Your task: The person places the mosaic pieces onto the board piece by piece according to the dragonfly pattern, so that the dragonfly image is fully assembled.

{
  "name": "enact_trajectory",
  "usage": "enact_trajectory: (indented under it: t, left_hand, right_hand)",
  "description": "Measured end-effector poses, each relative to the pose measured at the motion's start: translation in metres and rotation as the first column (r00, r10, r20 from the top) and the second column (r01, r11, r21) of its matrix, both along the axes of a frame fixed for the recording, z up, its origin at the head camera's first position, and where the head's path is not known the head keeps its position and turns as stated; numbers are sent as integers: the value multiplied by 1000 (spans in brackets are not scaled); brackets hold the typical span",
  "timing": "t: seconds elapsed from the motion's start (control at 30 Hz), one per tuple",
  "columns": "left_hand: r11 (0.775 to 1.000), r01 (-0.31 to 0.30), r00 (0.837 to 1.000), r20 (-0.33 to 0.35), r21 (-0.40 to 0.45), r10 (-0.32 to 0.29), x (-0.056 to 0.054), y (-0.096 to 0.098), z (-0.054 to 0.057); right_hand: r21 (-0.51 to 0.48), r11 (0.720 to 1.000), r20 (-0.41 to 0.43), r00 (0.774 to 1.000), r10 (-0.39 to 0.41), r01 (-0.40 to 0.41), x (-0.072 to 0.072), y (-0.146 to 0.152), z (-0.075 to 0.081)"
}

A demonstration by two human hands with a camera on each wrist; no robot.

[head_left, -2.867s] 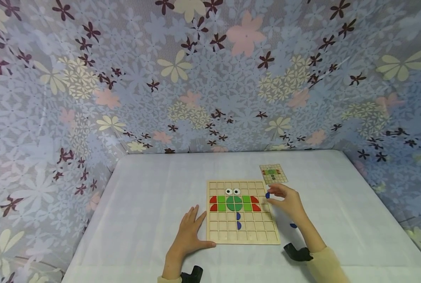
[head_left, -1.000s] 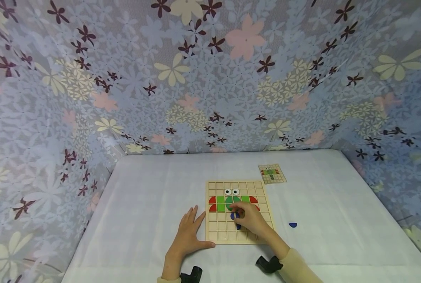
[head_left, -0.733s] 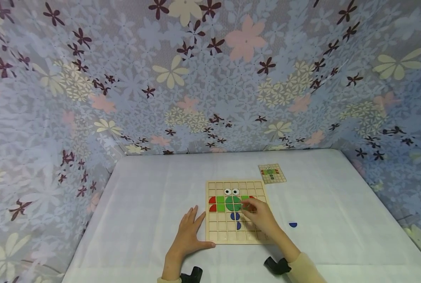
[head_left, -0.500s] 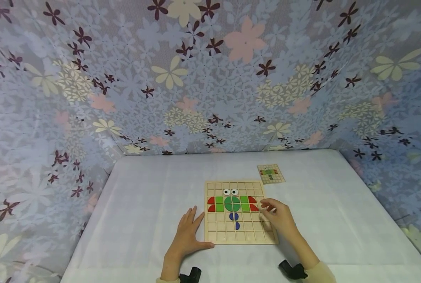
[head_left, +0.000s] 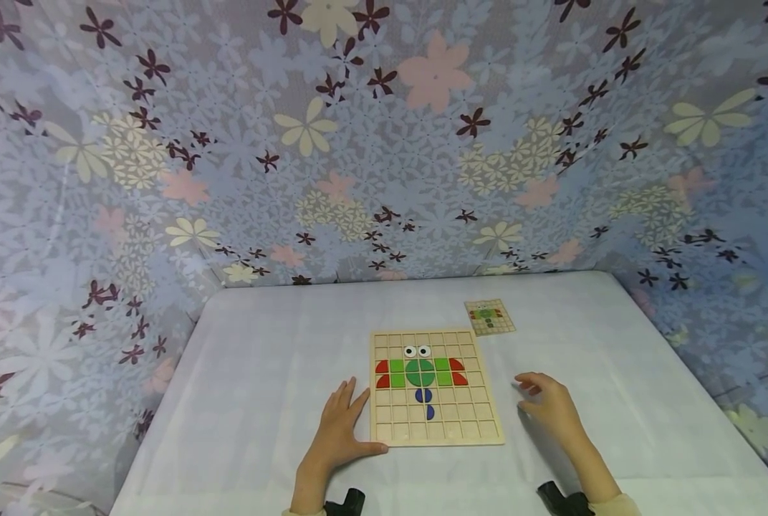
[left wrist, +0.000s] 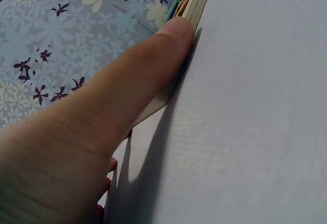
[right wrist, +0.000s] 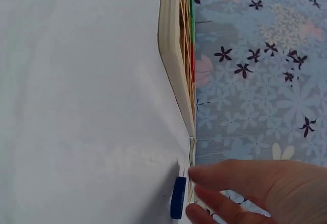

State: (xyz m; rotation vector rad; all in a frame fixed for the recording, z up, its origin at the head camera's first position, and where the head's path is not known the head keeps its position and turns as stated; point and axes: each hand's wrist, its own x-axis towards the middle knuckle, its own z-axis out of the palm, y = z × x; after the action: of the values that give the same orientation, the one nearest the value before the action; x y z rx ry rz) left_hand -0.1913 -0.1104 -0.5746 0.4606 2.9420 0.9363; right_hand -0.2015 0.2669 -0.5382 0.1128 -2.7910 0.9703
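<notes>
My left hand (head_left: 339,433) lies with fingers spread at the left side of a wooden grid board (head_left: 481,432); its thumb touches the front edge near the corner. On the board, flat pieces make a figure: two eye discs (head_left: 410,352), a green circle (head_left: 413,373), light green squares, red quarter pieces and several blue half-circles, one pair (head_left: 419,395) facing each other and a single one (head_left: 430,412) below. My right hand (head_left: 552,407) hovers right of the board, thumb and fingers apart. By its fingertips, in the right wrist view, lies a loose blue half-circle piece (right wrist: 178,198), hidden in the head view.
A small pattern card (head_left: 490,317) showing the same sort of figure lies behind the board's back right corner. White cloth (head_left: 281,344) covers the table, and flowered fabric (head_left: 384,143) rises behind it and at both sides. Black camera mounts sit on both wrists.
My right hand has set a blue half-circle left of the upper one, let go and moved right, off the board to the loose piece. My left hand has stayed at the board.
</notes>
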Motion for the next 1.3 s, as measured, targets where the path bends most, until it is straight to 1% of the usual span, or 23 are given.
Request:
enact_trajectory:
  t: [0.17,0.23,0.5,0.63,0.77,0.83,0.97,1.07,1.17,1.3]
  left_hand:
    - [1000,5,1000,-7,9,-5,0,-1,-1]
    - [1000,5,1000,-10,7,-5,0,-1,-1]
    - [1000,8,1000,-27,5,-8,1,-1,-1]
    - [1000,6,999,-38,-3,-7,2,-1,0]
    - [1000,3,999,-32,-10,-4,3,-1,1]
    - [1000,9,999,-32,-3,-10,3,0,1]
    - [1000,8,1000,-14,2,-8,2,0,1]
    - [1000,1,1000,-2,0,-1,2,-1,0]
    - [1000,3,1000,-11,-4,-3,1,-2,0]
    - [1000,7,1000,-19,-5,-7,1,-2,0]
  right_hand:
    - [6,1000,96,995,7,-7,-1,2,-4]
    - [9,1000,115,993,14,-15,-1,2,-5]
    - [43,999,130,991,-5,0,1,5,-6]
    - [20,1000,143,990,-16,13,2,6,-6]
    - [-5,1000,161,987,-9,10,5,8,-5]
    - [-17,1000,161,987,7,-4,9,12,-5]
    - [-57,996,153,986,71,-63,15,21,-5]
    - [-89,989,147,981,129,-116,18,26,-7]
    - [-143,978,148,974,172,-151,20,28,-9]
    - [-188,971,162,971,179,-147,20,30,-13]
